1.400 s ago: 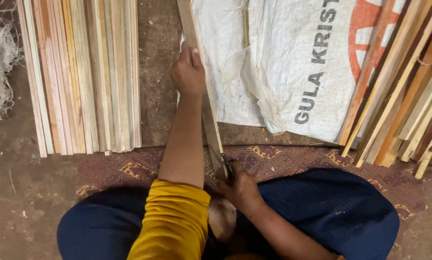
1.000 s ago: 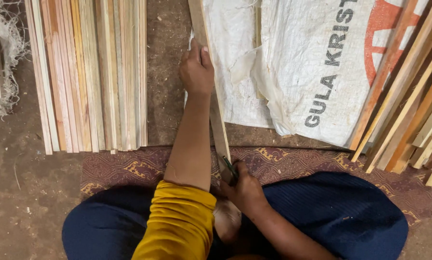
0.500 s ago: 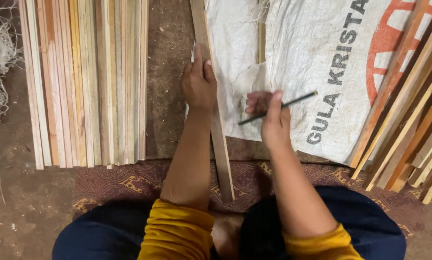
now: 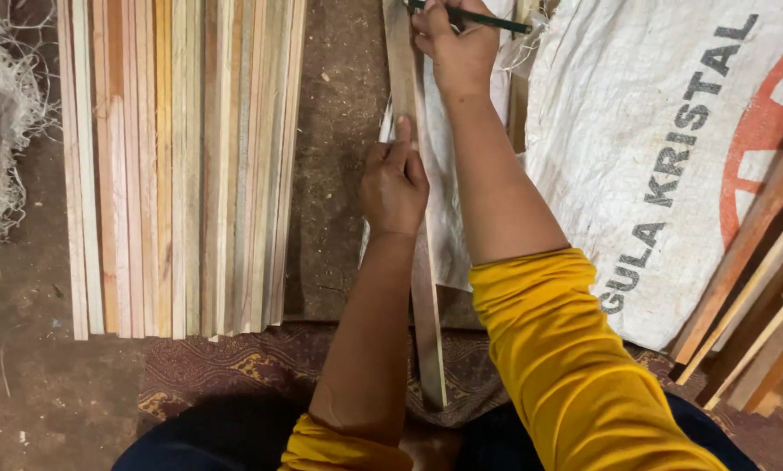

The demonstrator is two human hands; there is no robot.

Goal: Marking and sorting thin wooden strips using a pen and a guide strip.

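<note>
A long thin wooden strip (image 4: 427, 331) lies lengthwise away from me, from my lap up past the frame's top. My left hand (image 4: 394, 181) presses down on it about midway, fingers pointing forward. My right hand (image 4: 453, 45) is stretched out to the strip's far end at the top edge, holding a dark pencil (image 4: 487, 19) crosswise with its tip by the strip. Both arms wear yellow sleeves.
A flat row of several wooden strips (image 4: 177, 166) lies on the dirt floor to the left. A white woven sack (image 4: 670, 157) with red and black print lies to the right, more wooden strips (image 4: 758, 288) over its right side. A patterned mat (image 4: 225, 366) lies under my knees.
My right hand left my lap, took the pencil forward over the sack, and now reaches the strip's far end. The left hand stayed pressed on the strip.
</note>
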